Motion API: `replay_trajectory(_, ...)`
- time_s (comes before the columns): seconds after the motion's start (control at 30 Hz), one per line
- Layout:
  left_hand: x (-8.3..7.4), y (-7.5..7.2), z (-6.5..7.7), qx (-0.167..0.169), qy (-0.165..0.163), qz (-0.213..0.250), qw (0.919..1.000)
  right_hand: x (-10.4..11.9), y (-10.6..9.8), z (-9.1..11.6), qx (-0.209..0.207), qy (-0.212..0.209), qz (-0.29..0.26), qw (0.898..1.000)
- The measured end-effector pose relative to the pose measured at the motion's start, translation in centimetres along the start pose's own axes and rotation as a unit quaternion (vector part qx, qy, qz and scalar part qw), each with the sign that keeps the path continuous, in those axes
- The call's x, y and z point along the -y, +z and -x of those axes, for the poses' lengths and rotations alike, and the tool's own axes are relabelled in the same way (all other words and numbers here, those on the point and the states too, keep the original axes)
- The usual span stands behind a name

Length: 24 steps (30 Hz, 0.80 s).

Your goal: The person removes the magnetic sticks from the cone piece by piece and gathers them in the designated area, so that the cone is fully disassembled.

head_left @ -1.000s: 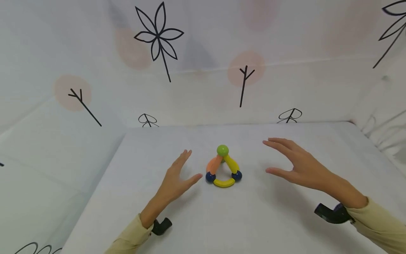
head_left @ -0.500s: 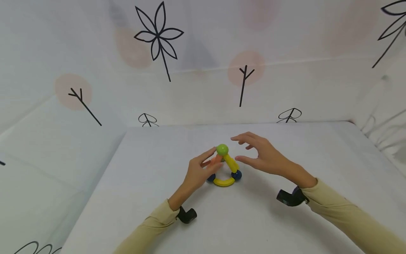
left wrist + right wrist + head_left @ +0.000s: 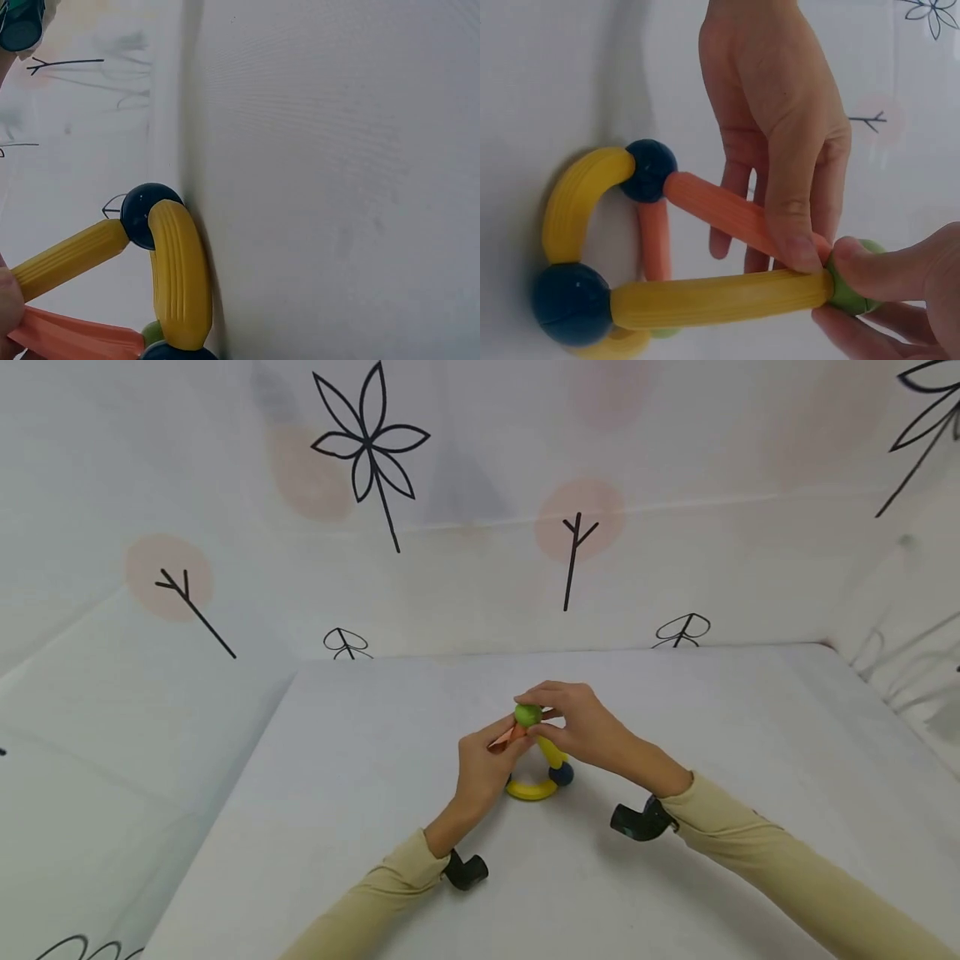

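Note:
A pyramid-shaped toy of coloured rods and balls stands on the white table. My right hand pinches the green ball at its peak between thumb and fingers. Just below the ball, my left hand holds the upper end of an orange rod with its thumb and fingers. A yellow rod slopes from the green ball down to a dark blue ball. Along the base runs a curved yellow rod. In the head view, the left hand hides much of the orange side.
A pale cloth backdrop with black plant drawings and peach circles rises behind the table and at its sides. Each wrist carries a black camera mount, the left mount hanging close over the tabletop.
Both hands have moved inward to the toy from either side. The left hand has taken hold of the orange rod, and the right hand has closed its fingers on the green ball.

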<state>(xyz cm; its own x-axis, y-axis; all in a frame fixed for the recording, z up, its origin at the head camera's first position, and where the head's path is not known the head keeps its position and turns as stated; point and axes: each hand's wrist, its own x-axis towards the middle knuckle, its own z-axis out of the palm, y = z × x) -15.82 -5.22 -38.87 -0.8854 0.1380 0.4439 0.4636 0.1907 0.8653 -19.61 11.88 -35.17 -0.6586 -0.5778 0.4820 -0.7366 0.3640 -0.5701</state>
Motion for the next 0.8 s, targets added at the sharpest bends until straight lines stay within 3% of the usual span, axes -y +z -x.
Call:
replay_trajectory(0.13,0.1,0.2,0.1,-0.023,0.009,-0.015,0.9996,0.0,0.3,-0.1,-0.014,0.002,-0.004,1.000)
replay_trajectory(0.4,3.1,0.9,-0.2,-0.036,0.015,-0.026,0.9989,-0.2,0.7,0.2,-0.048,0.014,-0.004,0.999)
replay_trajectory(0.8,3.3,0.8,-0.1,-0.040,0.015,-0.044,0.9981,0.0,1.3,0.3,-0.067,0.010,0.000,0.998)
